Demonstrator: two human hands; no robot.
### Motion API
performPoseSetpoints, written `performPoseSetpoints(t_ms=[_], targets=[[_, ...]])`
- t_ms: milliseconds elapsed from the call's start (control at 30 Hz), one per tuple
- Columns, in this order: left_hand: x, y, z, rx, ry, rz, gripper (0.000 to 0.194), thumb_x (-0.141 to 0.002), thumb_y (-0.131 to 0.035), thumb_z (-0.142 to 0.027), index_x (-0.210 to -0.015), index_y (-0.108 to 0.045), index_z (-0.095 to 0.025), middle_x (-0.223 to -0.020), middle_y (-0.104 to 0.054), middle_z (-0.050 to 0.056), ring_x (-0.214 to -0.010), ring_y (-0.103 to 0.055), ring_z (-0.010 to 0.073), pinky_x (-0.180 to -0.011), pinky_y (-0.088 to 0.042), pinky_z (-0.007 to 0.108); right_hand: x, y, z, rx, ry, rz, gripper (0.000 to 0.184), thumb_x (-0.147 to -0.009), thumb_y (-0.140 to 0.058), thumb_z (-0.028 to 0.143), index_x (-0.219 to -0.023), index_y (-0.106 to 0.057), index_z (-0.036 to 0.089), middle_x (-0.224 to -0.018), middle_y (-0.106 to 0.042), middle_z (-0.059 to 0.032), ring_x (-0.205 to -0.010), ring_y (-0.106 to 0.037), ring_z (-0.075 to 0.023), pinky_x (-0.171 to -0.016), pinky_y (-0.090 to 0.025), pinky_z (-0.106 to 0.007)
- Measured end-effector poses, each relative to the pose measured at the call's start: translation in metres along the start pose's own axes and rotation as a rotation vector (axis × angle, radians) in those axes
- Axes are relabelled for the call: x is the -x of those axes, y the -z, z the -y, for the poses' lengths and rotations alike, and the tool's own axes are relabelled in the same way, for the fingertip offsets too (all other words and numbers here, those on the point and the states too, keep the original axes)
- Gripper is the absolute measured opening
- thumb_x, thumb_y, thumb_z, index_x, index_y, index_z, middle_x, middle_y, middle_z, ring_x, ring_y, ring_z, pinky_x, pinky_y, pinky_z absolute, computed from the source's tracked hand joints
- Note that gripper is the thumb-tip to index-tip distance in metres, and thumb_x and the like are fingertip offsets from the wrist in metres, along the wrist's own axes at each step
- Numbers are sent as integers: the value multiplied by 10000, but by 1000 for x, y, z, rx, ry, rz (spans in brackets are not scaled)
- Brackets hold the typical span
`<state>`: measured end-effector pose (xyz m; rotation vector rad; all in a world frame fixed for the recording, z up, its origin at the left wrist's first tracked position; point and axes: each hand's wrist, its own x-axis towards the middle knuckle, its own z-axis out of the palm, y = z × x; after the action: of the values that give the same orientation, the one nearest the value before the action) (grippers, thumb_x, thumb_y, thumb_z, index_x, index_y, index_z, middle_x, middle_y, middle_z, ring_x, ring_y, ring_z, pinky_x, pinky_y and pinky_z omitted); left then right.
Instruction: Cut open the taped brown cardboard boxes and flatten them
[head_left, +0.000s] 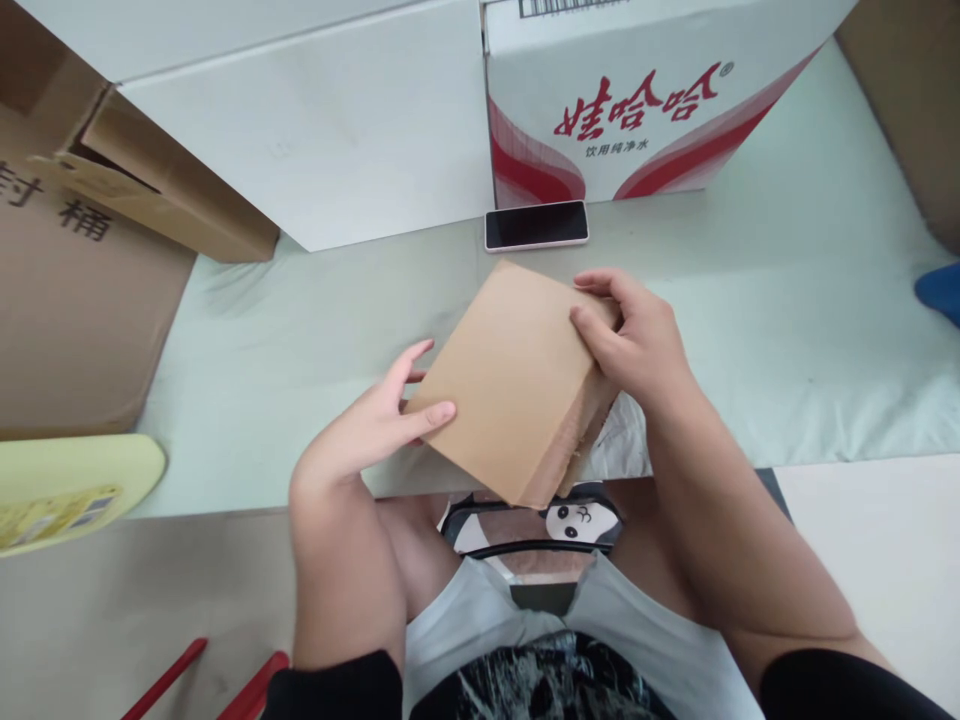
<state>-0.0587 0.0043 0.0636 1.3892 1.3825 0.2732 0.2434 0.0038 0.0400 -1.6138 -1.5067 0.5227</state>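
Note:
A small brown cardboard box (510, 370) is held tilted over the front edge of the covered table, one corner pointing toward me. My left hand (382, 415) grips its left corner, thumb on the top face and fingers behind. On the right corner, my right hand (630, 335) has its thumb on top and its fingers around the far side. The box's right side shows a rough, torn-looking edge. Beneath that side lies some crinkled whitish plastic (619, 440).
A phone (536, 227) lies against a white and red carton (637, 130) at the back. Beside it stands a plain white box (322, 130). Brown cartons (82, 290) and a yellow-green object (82, 490) are at left; a blue object (941, 292) is at far right.

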Motion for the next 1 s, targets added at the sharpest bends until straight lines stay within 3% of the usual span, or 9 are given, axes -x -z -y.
performPoseSetpoints(t_ms=[167,233,300,467,567,633,733,833,1000], targets=[[-24,-11,6,211,-122,-527,651,-786,-783,-537,-1319,-612,-206,-1344,-667,162,-1030,-728,268,-849,-636,394,1,-1,-3,-33,-82,-12,365,-788,-643,403,-1104,-713,233,-1029,-763,-73,-893,-690,-254,-857,-577,-448],[-32,-15,9,314,-174,-590,571,-793,-768,-487,-1275,-616,-221,-1399,-642,143,-1094,-719,274,-860,-638,380,2,-2,-3,-84,-113,37,391,-801,-639,438,-1123,-711,228,-916,-711,-46,-803,-648,-219,-771,-570,-403],[-37,-18,10,363,-178,-582,586,-794,-771,-444,-1318,-591,-252,-1461,-608,124,-1180,-703,295,-892,-642,390,4,-3,-2,-129,-110,67,417,-806,-634,452,-1148,-709,225,-884,-671,-34,-778,-621,-200,-727,-558,-371],[-39,-18,14,353,-167,-536,765,-795,-801,-412,-1473,-476,-274,-1496,-586,145,-1296,-667,346,-998,-631,460,6,-3,0,-184,9,59,394,-807,-640,420,-1146,-722,236,-1047,-690,-67,-899,-645,-209,-761,-570,-359],[-40,-15,17,333,-219,-516,820,-789,-825,-475,-1491,-462,-258,-1565,-538,160,-1391,-605,359,-1076,-600,471,2,-3,-13,-170,-69,1,324,-889,-546,417,-1098,-707,229,-952,-699,-59,-849,-656,-209,-755,-565,-368],[-40,-14,19,311,-247,-500,845,-789,-829,-529,-1498,-461,-256,-1604,-505,162,-1445,-559,367,-1119,-574,485,-3,-4,-26,-15,-152,-47,311,-895,-514,350,-1096,-704,208,-954,-715,-84,-852,-667,-231,-788,-564,-401],[-41,-12,21,309,-251,-485,862,-787,-829,-557,-1506,-460,-258,-1616,-496,163,-1454,-551,377,-1130,-567,511,-6,-8,-44,319,-172,127,425,-854,-550,290,-1228,-713,170,-1202,-713,-178,-1089,-654,-323,-985,-526,-499],[-41,-12,21,338,-243,-492,840,-781,-838,-521,-1495,-480,-259,-1616,-500,157,-1434,-571,373,-1118,-576,507,-5,-10,-48,454,-169,316,511,-841,-593,312,-1329,-704,207,-1349,-654,-179,-1239,-577,-370,-1082,-464,-506],[-41,-11,22,332,-260,-483,794,-806,-825,-509,-1486,-492,-271,-1609,-515,146,-1386,-614,348,-1083,-600,464,-4,-10,-38,519,-258,347,328,-899,-544,370,-1110,-767,255,-1067,-691,-141,-962,-619,-307,-815,-488,-398]])
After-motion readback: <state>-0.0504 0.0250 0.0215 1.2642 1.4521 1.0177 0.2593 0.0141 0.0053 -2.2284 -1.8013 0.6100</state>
